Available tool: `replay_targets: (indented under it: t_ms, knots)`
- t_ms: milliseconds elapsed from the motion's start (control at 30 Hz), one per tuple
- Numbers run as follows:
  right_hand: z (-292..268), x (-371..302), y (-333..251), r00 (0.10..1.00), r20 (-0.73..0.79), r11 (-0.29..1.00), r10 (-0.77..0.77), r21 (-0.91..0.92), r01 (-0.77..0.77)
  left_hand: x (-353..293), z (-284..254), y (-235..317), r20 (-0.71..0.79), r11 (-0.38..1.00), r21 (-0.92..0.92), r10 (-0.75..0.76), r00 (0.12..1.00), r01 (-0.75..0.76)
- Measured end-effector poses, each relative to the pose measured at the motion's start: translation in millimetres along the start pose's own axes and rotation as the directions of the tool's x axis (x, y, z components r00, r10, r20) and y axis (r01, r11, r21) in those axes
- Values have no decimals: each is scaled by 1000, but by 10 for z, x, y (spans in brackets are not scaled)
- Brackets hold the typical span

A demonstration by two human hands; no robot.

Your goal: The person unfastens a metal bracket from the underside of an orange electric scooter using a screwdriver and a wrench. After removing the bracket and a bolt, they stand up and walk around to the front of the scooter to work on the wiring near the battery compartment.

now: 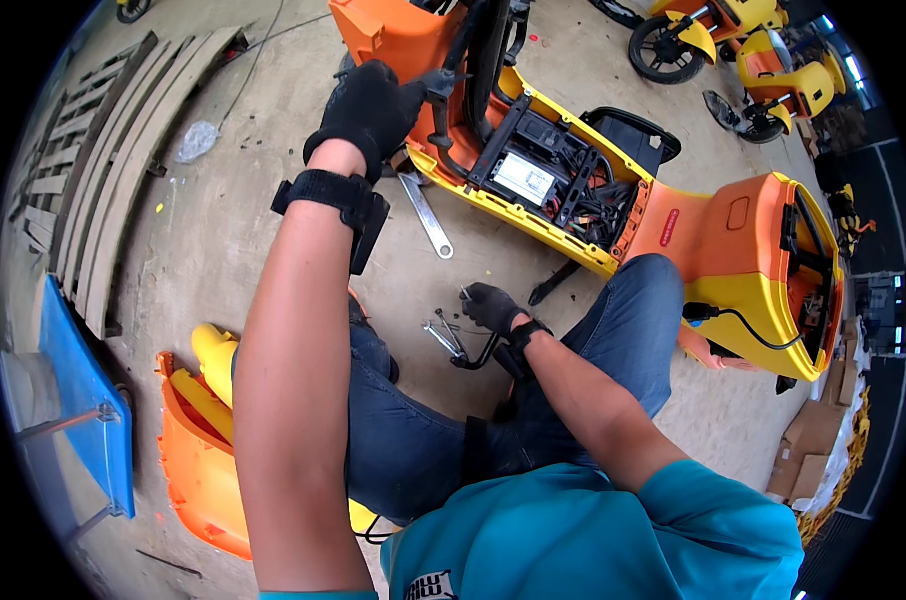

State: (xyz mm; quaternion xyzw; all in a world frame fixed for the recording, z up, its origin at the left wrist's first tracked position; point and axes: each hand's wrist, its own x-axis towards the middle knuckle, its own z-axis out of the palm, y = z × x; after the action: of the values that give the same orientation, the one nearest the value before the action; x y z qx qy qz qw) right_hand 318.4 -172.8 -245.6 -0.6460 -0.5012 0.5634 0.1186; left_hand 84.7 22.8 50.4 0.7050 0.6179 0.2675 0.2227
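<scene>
My left hand [373, 112], in a black glove, reaches to the black frame tube [440, 125] at the front of a yellow and orange electric scooter [563, 228]. Its fingers bend toward the tube; what they may grip is hidden. Lower and nearer, my gloved right hand [491, 307] is closed, pinching a small metal piece [465, 293] too small to name. Beneath that hand, silver and black hand tools [443, 340] lie on the floor. A flat silver arm [428, 218] with a round eye at its end slants down below the scooter's front.
The scooter's open body shows a silver box [525, 178] and loose wiring [600, 205]. An orange panel [198, 470] and a blue platform trolley [88, 390] are at left, beyond them wooden pallets [123, 180]. Other yellow scooters [773, 75] stand far right, cardboard [808, 440] nearer.
</scene>
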Motion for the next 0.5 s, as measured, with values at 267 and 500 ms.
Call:
replay_targets:
  t_ms: [267,500]
  knots:
    - [-28,-168,-398,991,125,898,-49,441,-11,-54,-49,-167,-28,994,74,78,997,-76]
    - [-57,-237,-627,983,134,835,125,521,-177,-241,-316,-99,-40,1000,-19,-17,999,16]
